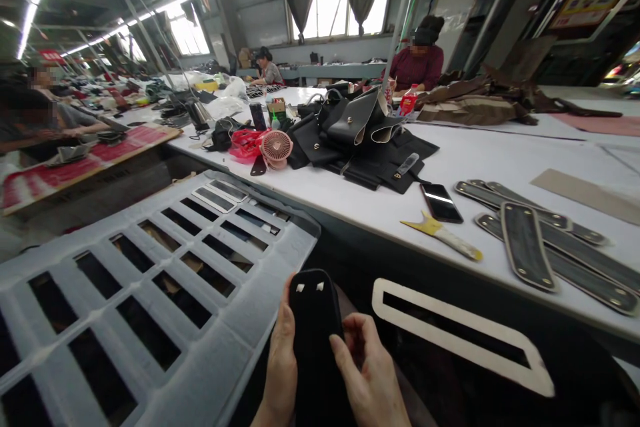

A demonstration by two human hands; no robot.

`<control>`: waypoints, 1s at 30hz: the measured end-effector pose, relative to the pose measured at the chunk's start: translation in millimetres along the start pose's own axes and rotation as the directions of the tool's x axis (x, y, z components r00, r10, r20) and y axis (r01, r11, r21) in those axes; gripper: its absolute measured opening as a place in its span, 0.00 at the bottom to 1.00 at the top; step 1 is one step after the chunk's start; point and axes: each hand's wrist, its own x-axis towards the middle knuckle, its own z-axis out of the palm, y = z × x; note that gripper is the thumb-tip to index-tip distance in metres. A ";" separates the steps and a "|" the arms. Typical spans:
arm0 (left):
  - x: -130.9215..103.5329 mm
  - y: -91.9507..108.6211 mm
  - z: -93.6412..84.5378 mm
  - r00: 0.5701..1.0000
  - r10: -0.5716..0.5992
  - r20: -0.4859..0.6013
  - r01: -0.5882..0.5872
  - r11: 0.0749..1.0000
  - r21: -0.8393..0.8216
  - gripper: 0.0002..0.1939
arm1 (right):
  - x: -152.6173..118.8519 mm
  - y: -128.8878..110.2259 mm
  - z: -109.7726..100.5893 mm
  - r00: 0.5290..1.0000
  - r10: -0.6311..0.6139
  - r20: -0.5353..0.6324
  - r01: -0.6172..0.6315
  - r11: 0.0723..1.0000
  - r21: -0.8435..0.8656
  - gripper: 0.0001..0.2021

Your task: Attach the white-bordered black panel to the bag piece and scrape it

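Hands hold one black strap upright — left hand along its edge, right hand pinching its side. Checking step, it seems — next move needs a firm grip near the two rivets.

A strap sits between two hands, near. A rack lies to its left. On the table, a phone lies left of more straps, with bags farther back.

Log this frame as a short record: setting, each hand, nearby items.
setting: workshop, long white table
left hand: grips the black strap by its left edge
right hand: thumb on the strap's right side
strap: two metal studs at its rounded top end
near hands: grey slotted rack, white frame
on table: phone, pink fan, more straps
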 end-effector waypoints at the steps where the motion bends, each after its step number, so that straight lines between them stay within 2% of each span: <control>1: -4.5 -3.8 -3.1 1.000 -0.004 0.000 0.004 1.000 0.022 0.27 | 0.2 0.6 0.9 1.000 0.000 -0.015 0.000 1.000 0.001 0.16; 5: -16.8 -10.4 -13.4 0.999 0.011 -0.037 -0.005 0.988 0.153 0.30 | 0.6 -1.0 7.4 1.000 -0.030 0.000 0.030 1.000 0.006 0.16; 10: -16.6 -7.0 -16.5 0.999 0.034 -0.037 -0.025 0.977 0.213 0.32 | 0.8 -7.4 16.2 0.997 -0.069 0.017 0.067 0.994 0.090 0.14; 15: -15.6 -8.4 -17.0 0.999 0.046 -0.024 -0.039 0.977 0.211 0.31 | 2.9 -7.0 16.5 0.996 -0.022 0.090 0.013 0.994 0.106 0.15; 20: -17.7 -8.9 -13.4 0.997 0.070 -0.019 -0.066 0.982 0.175 0.31 | 15.4 -6.4 11.2 0.999 0.045 0.019 -0.046 0.998 0.038 0.18; 23: -18.0 -4.7 -7.3 0.996 0.084 -0.013 -0.081 0.989 0.126 0.31 | 24.6 -8.6 8.3 0.998 0.035 0.055 -0.036 0.999 0.014 0.19; 26: -17.7 -2.4 -2.3 0.996 0.084 -0.015 -0.083 0.995 0.057 0.31 | 28.6 -10.5 7.3 0.993 0.049 0.111 -0.058 0.995 0.084 0.20; 30: -16.7 -6.0 -0.7 0.992 0.116 -0.041 -0.115 0.993 0.036 0.30 | 31.3 -8.5 6.0 0.972 0.168 0.167 -0.202 0.956 0.212 0.21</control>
